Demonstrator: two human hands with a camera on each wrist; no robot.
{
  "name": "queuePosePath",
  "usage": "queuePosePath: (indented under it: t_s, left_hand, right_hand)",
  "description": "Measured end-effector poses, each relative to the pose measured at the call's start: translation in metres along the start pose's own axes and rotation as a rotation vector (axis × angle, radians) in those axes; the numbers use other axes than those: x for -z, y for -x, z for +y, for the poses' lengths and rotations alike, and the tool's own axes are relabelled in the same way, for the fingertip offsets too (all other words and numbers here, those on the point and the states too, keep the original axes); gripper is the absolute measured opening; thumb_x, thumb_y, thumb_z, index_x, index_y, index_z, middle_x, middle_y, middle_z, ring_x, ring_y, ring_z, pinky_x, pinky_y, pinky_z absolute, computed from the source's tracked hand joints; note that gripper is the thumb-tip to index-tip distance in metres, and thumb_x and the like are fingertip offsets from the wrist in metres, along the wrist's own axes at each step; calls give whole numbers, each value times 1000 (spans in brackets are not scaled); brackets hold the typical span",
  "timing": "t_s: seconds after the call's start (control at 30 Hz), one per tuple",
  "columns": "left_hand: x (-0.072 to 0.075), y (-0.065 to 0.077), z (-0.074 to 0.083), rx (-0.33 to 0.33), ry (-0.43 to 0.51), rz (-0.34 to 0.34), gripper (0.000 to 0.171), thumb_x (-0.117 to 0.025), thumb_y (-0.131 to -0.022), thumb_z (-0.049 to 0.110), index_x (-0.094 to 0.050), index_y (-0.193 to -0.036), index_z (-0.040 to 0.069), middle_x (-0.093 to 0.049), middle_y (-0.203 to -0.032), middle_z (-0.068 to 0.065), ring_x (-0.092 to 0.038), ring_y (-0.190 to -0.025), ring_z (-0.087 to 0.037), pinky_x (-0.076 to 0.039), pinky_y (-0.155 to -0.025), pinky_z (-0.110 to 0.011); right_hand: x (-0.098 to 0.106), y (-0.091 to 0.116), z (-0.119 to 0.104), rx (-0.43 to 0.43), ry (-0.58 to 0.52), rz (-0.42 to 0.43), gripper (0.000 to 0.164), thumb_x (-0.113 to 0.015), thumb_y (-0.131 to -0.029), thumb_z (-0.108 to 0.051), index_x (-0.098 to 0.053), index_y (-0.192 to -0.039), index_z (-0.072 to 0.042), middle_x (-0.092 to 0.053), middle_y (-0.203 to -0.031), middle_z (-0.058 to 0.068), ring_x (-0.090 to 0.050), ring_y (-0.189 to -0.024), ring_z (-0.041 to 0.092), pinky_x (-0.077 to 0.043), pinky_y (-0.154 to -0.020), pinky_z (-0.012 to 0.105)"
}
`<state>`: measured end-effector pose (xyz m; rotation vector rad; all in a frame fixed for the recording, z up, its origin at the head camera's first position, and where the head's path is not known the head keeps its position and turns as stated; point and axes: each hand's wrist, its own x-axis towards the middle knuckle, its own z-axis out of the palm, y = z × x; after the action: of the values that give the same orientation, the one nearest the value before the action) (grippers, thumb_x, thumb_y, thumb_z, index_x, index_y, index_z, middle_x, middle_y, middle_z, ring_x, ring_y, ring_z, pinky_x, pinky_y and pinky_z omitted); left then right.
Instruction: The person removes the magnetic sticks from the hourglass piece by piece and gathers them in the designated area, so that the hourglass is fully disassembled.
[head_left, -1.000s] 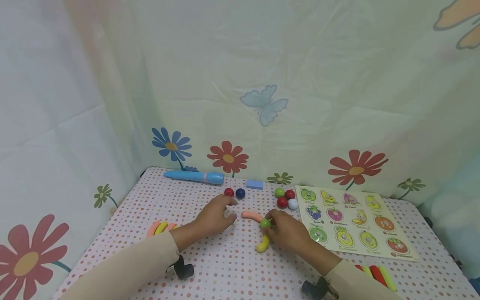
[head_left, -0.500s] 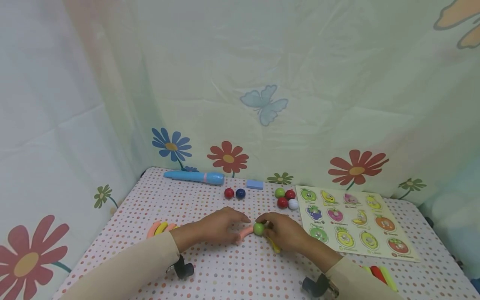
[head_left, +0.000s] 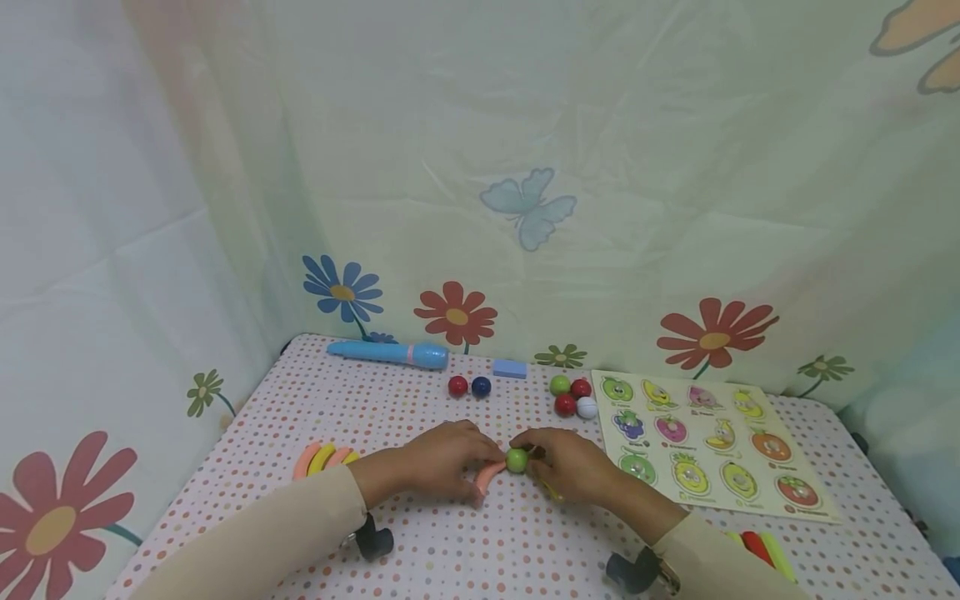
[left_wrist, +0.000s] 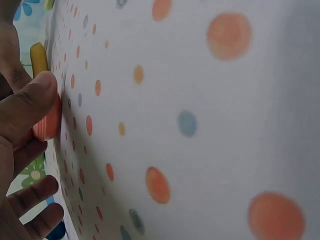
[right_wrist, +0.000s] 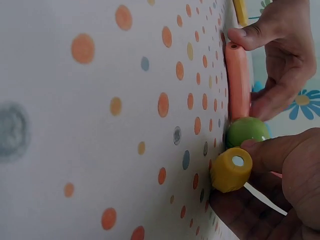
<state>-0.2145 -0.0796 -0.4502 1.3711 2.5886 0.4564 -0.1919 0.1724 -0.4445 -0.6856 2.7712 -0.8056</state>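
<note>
A green ball (head_left: 517, 460) sits between my two hands on the dotted tabletop. My left hand (head_left: 450, 460) pinches a curved salmon-pink stick (head_left: 489, 477), whose far end meets the ball. In the right wrist view, thumb and fingers lie along that pink stick (right_wrist: 237, 80). On the ball's other side, my right hand (head_left: 573, 467) grips a curved yellow stick (right_wrist: 231, 170) that has a silvery disc in its end. The right thumb also lies against the green ball (right_wrist: 247, 131). From the head view the right hand hides most of the yellow stick.
A red ball (head_left: 458, 386), a dark blue ball (head_left: 482, 387), a blue block (head_left: 510, 369) and a blue pen-shaped toy (head_left: 390, 353) lie behind. A ball cluster (head_left: 565, 405) borders the fruit board (head_left: 712, 442). Loose sticks lie left (head_left: 321, 458) and right (head_left: 757, 548).
My left hand has come down and right and taken hold of the pink stick, which has swung to point lower left. The green ball and right hand have shifted slightly left and down.
</note>
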Motion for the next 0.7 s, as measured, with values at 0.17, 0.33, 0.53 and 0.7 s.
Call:
queuePosePath:
  t_s: [0.17, 0.33, 0.53, 0.7]
  left_hand:
    - [0, -3, 2, 10, -66, 6, 62, -86, -81, 47, -67, -135, 24, -64, -133, 16, -53, -123, -7, -43, -105, -34]
    - [-2, -3, 2, 76, -52, -19, 61, -86, -78, 53, -68, -129, 25, -64, -126, 17, -53, -123, -7, -43, -106, -36]
    - [-4, 0, 1, 115, -9, -27, 74, -87, -76, 56, -63, -137, 24, -62, -131, 15, -51, -128, -9, -41, -110, -38]
    - [-6, 3, -1, 71, 18, -15, 67, -88, -77, 49, -64, -136, 29, -62, -130, 20, -52, -123, -6, -42, -107, -36]
  right_hand:
    - [0, 0, -1, -14, -2, -1, 30, -73, -93, -6, -72, -120, -19, -70, -116, -5, -65, -102, 16, -54, -88, 44]
    - [0, 1, 0, -1, -6, -10, 31, -72, -93, -7, -71, -123, -16, -70, -118, -2, -65, -109, 19, -52, -95, 47]
    - [3, 5, 3, -23, -32, -59, 42, -73, -94, -11, -64, -135, -13, -69, -123, 2, -62, -120, 24, -47, -103, 53]
    - [5, 8, 6, -17, -46, -77, 45, -74, -94, -12, -62, -136, -12, -69, -122, 1, -62, -119, 24, -49, -101, 52]
